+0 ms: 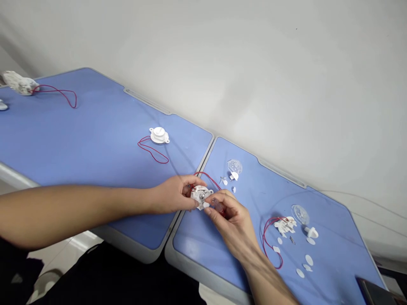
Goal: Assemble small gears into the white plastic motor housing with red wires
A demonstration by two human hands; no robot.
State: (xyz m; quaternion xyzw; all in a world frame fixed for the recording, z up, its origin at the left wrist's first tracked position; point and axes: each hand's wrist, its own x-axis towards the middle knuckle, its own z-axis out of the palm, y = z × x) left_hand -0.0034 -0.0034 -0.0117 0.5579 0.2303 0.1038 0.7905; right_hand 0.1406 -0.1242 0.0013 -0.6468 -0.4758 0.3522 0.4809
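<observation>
Over the gap between the two table halves, my left hand (179, 192) grips a round white plastic housing (197, 195) by its edge, thumb in front and fingers behind. Its inside faces up, with a small round metal part near the middle. A red wire (208, 174) loops out behind it. My right hand (233, 216) is closed at the housing's right side, thumb and forefinger meeting by a small white part (206, 204). Within its curled fingers sits a see-through reddish piece (218, 206), partly hidden, whose kind I cannot make out.
A closed white housing (159, 135) with a red wire lies on the left blue table (104, 135). Another white piece (22, 83) is far left. Clear discs (300, 214), an opened white housing (285, 226) and several small white parts (309, 259) lie right. A dark object (370, 290) is at the corner.
</observation>
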